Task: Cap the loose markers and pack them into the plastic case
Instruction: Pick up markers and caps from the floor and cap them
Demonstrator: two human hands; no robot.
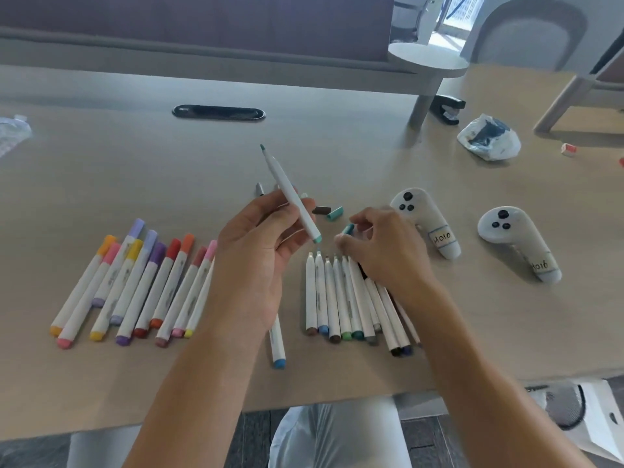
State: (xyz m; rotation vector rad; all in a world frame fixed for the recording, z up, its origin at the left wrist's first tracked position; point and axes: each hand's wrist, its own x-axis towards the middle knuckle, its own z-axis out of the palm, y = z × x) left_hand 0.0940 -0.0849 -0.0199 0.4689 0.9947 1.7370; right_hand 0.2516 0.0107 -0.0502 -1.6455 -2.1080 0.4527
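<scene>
Left hand (256, 251) grips uncapped teal marker (290, 194); right hand (378, 244) beside it pinches teal cap (347, 228). Capped row (135, 285) left of marker; uncapped bunch (351, 298) remains; case unseen.

Two white handheld controllers lie near the right edge of the bench, each with a handwritten label on its grip. The nearer-centre controller (426, 224) carries a label (441, 238) reading roughly "Ho10". The controller (518, 243) further right has a label (540, 265) reading about "Ho16". Printing on the marker barrels is too small to read.
</scene>
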